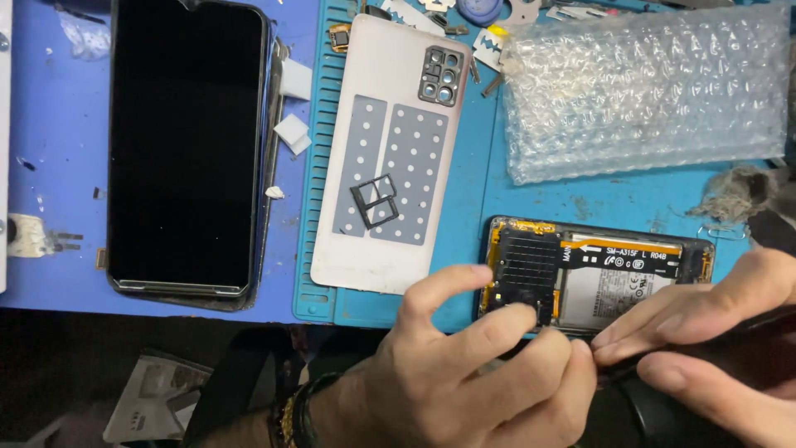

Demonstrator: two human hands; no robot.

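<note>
Opened phone (597, 278): laid on the blue mat (464, 207) at the near edge of the tabletop (58, 149), back cover already off, battery and orange ribbon cable exposed.
Done so far: the pale back cover (390, 158) is set aside face down on the mat, with a small black card tray (375, 202) resting on it; a separate dark screen (189, 149) lies well to the left.
Left to do: the black inner plate over the phone's left end is judged to be still in place, so the inside work appears barely begun.
Left hand (464, 365): curled over the phone's near left corner, fingertips pinched together at the tip of a dark tool (705, 348); bracelets worn at the wrist.
Right hand (713, 332): closed around the tool's thick dark body, index finger stretched along it toward the left hand.
Nearby: a bubble-wrap bag (647, 91) lies beyond the phone.
</note>
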